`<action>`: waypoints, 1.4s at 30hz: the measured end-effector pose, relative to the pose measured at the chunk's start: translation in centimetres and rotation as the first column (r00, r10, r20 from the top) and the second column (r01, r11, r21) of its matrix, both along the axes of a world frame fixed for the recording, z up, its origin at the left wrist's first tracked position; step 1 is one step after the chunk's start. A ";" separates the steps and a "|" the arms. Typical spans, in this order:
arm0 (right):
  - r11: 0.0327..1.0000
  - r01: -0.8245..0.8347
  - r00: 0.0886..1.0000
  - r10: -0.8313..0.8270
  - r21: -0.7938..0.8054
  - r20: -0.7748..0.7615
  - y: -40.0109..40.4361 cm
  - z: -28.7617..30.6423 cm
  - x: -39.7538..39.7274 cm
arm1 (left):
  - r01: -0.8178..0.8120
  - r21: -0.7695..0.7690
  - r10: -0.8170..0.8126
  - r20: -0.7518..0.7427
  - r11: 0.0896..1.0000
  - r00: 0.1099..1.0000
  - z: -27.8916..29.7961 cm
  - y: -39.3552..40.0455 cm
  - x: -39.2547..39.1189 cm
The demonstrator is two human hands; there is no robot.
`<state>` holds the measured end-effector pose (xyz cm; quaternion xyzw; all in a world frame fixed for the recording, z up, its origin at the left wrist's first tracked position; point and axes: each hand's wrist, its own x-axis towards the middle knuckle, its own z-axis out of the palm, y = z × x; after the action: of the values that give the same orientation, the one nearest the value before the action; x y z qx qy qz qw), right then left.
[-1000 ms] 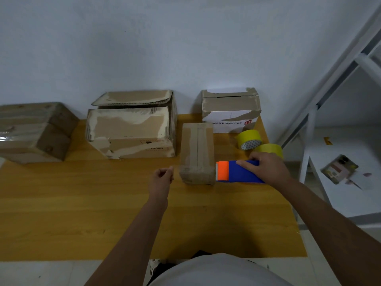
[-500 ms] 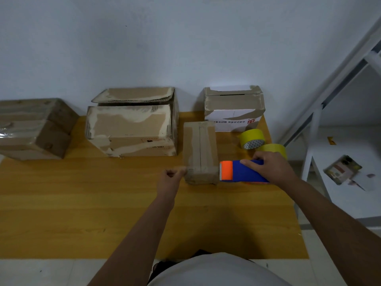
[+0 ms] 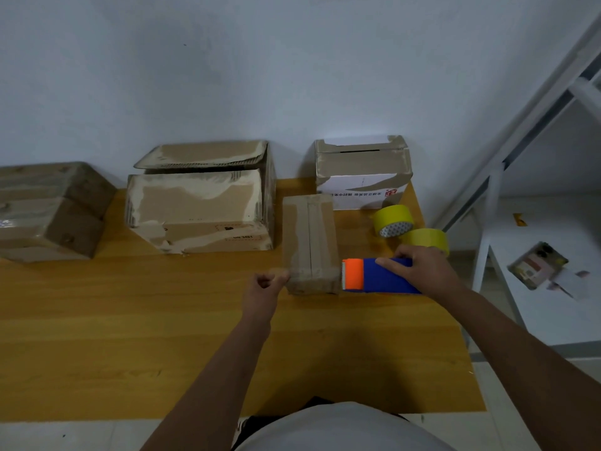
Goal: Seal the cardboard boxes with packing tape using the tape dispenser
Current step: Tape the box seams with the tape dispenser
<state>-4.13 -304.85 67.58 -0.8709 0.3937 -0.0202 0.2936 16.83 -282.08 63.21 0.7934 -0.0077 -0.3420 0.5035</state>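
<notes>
On the wooden table (image 3: 162, 336), right of centre, lies the tape dispenser (image 3: 377, 275), blue body with orange head and serrated edge pointing left, head touching the near right corner of the small cardboard box (image 3: 310, 242). Right hand (image 3: 419, 271) rests over the blue body from the right, fingers curled down across its top, thumb on the near side, gripping it. Left hand (image 3: 265, 288) sits at the box's near left corner, fingers curled in, thumb and forefinger pressed together at the corner; whether they pinch a tape end or just touch the cardboard, cannot tell, blurred there. Small box lies lengthwise, flaps closed, seam down the middle with tape already visible along it.

Just left of it, a large worn box (image 3: 198, 209), top flap raised at the back. Behind the small box, against the wall, a white-and-brown box (image 3: 362, 175) with red print, lid slightly ajar. Far left, a taped brown box (image 3: 45, 209) hanging off the table edge. 2 yellow tape rolls: 1 (image 3: 392, 219) on its side near the white box, 1 (image 3: 426, 238) just behind the right hand. Right of the table, a white shelf (image 3: 536, 307) holding a small tray (image 3: 536, 265) and papers.
</notes>
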 end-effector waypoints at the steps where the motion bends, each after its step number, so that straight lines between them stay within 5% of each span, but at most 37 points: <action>1: 1.000 -0.003 1.000 0.003 0.008 -0.004 -0.1 -0.1 0.0 | 0.005 0.001 -0.005 0.000 1.000 1.000 0.0 0.0 0.0; 16: 0.999 -0.001 1.000 0.001 0.034 -0.002 0.0 -1.4 0.7 | 0.024 0.021 -0.024 -0.017 0.999 1.000 1.2 0.1 0.2; 18: 0.999 0.003 1.000 -0.003 0.034 0.004 0.0 -1.5 0.6 | 0.106 0.110 -0.118 0.110 0.988 0.987 1.7 0.2 0.2; 20: 1.000 0.008 1.000 -0.009 0.026 0.001 0.0 -1.5 0.6 | 0.172 0.242 -0.260 0.404 0.955 0.877 2.3 0.1 -0.2; 22: 1.000 0.008 1.000 -0.008 0.017 -0.001 0.1 -1.4 0.6 | 0.292 0.286 -0.409 0.644 0.913 0.647 2.9 -1.0 -0.8; 25: 1.000 0.002 1.000 -0.002 0.027 0.003 0.1 -1.2 0.5 | 0.545 0.503 -0.721 0.615 0.670 0.318 2.7 -4.5 -1.3; 28: 1.000 0.001 1.000 0.000 0.027 -0.011 0.2 -1.0 0.5 | 0.594 0.653 -0.859 0.494 0.470 0.136 1.6 -7.9 -1.2; 32: 0.999 0.010 1.000 -0.011 0.047 0.007 0.0 -0.6 0.2 | 0.558 0.733 -0.886 0.464 0.389 0.006 -0.5 -9.1 -1.0; 42: 0.984 -0.127 0.989 0.134 0.126 -0.055 -1.3 -0.4 -0.8 | 0.555 0.739 -0.879 0.476 0.382 -0.029 -1.3 -8.3 -0.2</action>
<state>-4.89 -306.18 67.17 -0.8754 0.3453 0.0507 0.3344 16.59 -290.37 61.90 0.7821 -0.6118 -0.1162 0.0227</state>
